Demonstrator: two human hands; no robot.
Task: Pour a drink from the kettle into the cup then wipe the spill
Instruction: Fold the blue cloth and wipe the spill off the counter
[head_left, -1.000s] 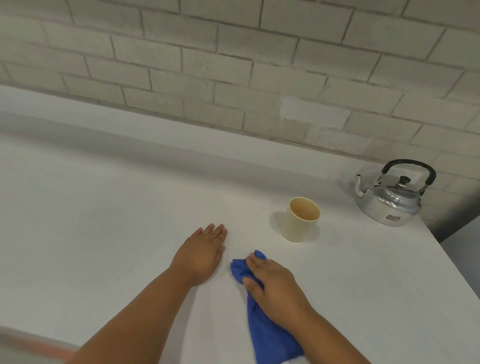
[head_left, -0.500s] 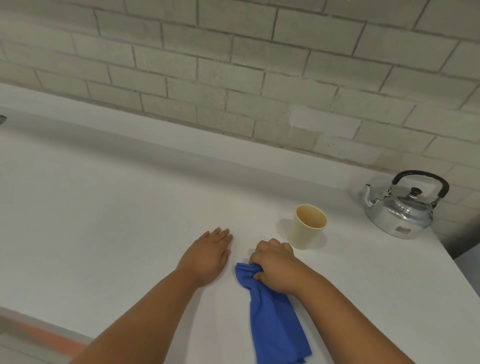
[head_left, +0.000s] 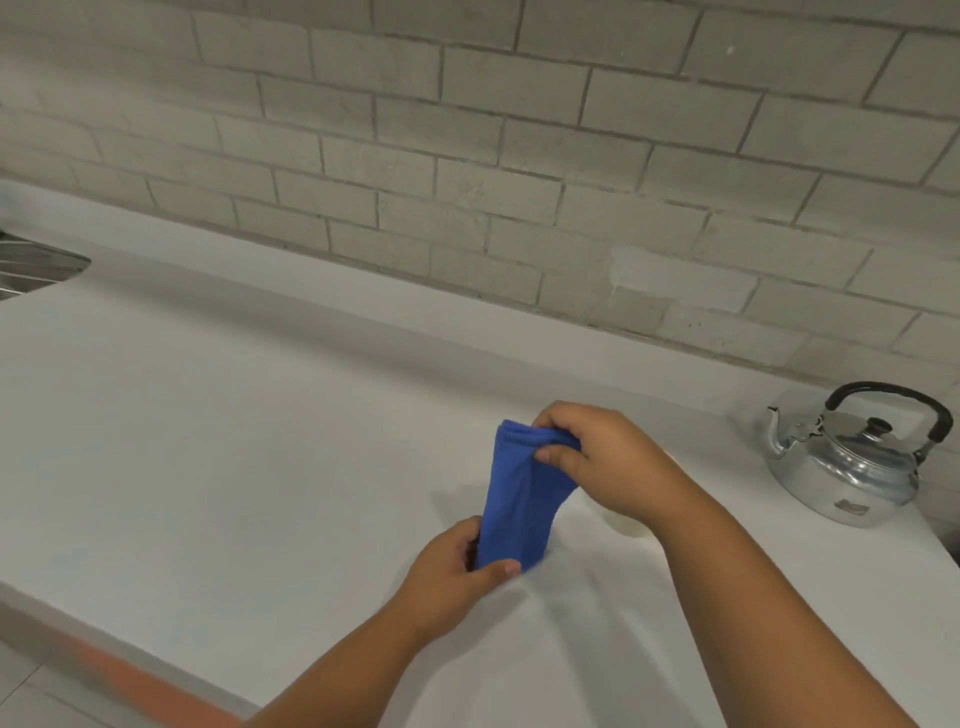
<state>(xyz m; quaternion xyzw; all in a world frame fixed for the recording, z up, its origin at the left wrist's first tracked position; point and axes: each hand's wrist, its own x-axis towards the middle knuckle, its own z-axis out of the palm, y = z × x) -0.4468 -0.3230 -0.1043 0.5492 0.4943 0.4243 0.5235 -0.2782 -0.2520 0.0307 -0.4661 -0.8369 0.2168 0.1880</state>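
A blue cloth (head_left: 519, 499) is held up off the white counter (head_left: 234, 441), stretched between both hands. My right hand (head_left: 602, 462) pinches its top edge. My left hand (head_left: 452, 577) grips its bottom end. The cream cup (head_left: 626, 525) is almost wholly hidden behind my right wrist; only a sliver of its base shows. The shiny metal kettle (head_left: 852, 467) with a black handle stands at the far right of the counter near the brick wall, its spout pointing left.
A metal sink edge (head_left: 36, 265) shows at the far left. The counter's front edge (head_left: 104, 629) runs diagonally at lower left, with floor below it. The counter's right edge lies just beyond the kettle.
The cloth has been lifted off the counter. My left hand left the surface and took hold of the cloth's lower end; my right hand rose with the top end, now covering the cup.
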